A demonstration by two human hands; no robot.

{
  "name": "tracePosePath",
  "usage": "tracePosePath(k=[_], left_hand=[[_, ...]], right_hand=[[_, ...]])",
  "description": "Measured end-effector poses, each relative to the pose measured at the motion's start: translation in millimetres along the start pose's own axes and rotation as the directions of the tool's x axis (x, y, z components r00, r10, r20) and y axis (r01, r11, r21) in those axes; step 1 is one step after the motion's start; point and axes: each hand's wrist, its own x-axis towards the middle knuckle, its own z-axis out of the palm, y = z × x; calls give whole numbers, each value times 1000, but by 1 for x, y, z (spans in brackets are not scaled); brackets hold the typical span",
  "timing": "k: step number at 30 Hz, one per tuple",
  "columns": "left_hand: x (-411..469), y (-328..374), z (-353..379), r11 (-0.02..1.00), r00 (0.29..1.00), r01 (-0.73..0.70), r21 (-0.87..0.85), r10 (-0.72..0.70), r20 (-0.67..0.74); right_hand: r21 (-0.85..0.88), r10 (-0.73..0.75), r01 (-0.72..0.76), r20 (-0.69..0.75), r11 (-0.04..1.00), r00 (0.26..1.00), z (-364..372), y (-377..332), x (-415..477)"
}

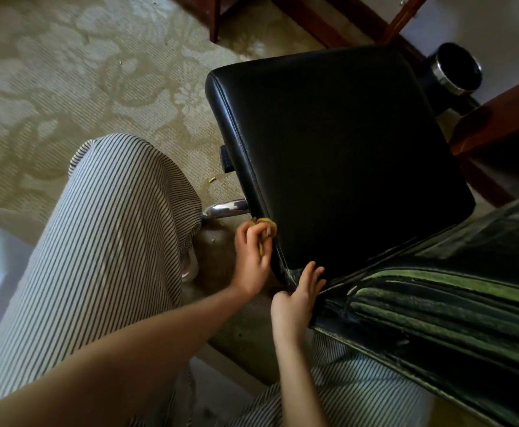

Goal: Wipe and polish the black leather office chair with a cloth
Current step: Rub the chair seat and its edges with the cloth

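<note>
Seen from the head: a chrome-rimmed bin (455,72) stands beyond the chair (344,143), its inside too dark to tell. The left hand (252,260) curls round a yellow cloth (265,224) at the seat's side edge. The right hand (298,300) rests straight-fingered on the seat's rear corner. A striped knee (104,241) is close beside them.

Dim, soft light; wide-angle bending at edges, slight blur

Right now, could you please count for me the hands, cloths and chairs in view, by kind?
black leather chair: 1
yellow cloth: 1
hands: 2, the left hand gripping the cloth, the right hand resting on the chair
total: 4
</note>
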Motion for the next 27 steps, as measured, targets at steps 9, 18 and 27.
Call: tracePosePath(k=[9, 18, 27], left_hand=[[-79, -11, 29, 997, 980, -35, 73, 20, 200], [-50, 3, 19, 965, 964, 262, -22, -260, 47], [-46, 0, 17, 998, 996, 34, 46, -38, 81]], right_hand=[[-104, -31, 40, 85, 994, 996, -9, 2, 5], [-45, -31, 37, 122, 998, 992, -13, 2, 5], [-93, -67, 76, 101, 993, 993, -10, 6, 7]])
